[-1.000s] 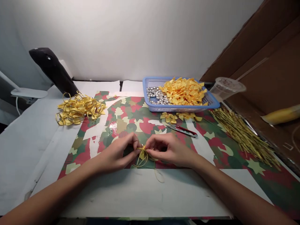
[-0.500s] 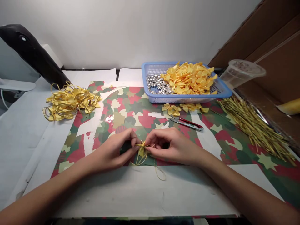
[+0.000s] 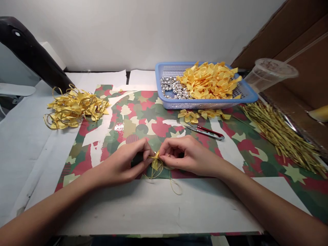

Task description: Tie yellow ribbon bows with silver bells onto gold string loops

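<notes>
Between my two hands is a small yellow ribbon bow point(image 3: 155, 164) with a silver bell point(image 3: 154, 153) at its top, partly hidden by fingers. My left hand point(image 3: 130, 159) pinches its left side between thumb and forefinger. On the other side, my right hand point(image 3: 183, 153) is closed in a pinch at the bow and its thin gold cord point(image 3: 176, 188). The cord loops below the bow and trails onto the white paper. Just beyond my right hand lie red-handled thread snips point(image 3: 207, 132).
A blue basket point(image 3: 205, 102) holds silver bells and yellow bows. Loose bows point(image 3: 189, 116) lie before it. Finished-looking bows with cord loops point(image 3: 77, 107) are heaped at left, by a black post point(image 3: 36, 54). Gold cords point(image 3: 284, 136) and a clear plastic cup point(image 3: 269, 75) are at right.
My right fingers have closed in slightly at the bow, and the cord loop below it has shifted a little. The whole view has tilted slightly.
</notes>
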### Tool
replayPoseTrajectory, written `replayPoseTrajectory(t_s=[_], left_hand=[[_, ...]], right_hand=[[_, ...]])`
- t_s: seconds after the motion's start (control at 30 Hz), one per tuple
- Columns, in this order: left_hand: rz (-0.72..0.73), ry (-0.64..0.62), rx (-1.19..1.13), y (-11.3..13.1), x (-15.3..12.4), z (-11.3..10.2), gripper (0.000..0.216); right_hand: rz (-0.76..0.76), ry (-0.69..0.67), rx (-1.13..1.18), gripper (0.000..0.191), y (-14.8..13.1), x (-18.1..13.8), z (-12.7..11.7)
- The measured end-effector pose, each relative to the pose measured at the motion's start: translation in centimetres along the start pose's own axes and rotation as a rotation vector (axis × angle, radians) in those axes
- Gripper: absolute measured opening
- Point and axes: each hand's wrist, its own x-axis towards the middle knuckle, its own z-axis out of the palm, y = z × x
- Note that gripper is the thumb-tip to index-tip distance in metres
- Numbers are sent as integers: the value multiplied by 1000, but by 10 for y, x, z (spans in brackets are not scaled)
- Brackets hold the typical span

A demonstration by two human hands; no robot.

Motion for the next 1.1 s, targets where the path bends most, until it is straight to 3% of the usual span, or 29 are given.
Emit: replayPoseTrajectory(t_s=[0.43, 0.77, 1.0, 1.1], left_hand=[[-43, 15, -61, -3, -2, 2, 13], [-13, 103, 43, -2, -2, 1, 7], [-53, 191, 12, -4, -2, 3, 10], [-68, 246, 40, -4, -2, 3, 12]], right_hand=[[35, -24, -16, 6, -2, -6, -4], [114, -442, -115, 24, -15, -24, -43], [4, -324, 36, 22, -25, -37, -59], [20, -160, 159, 25, -23, -46, -65]])
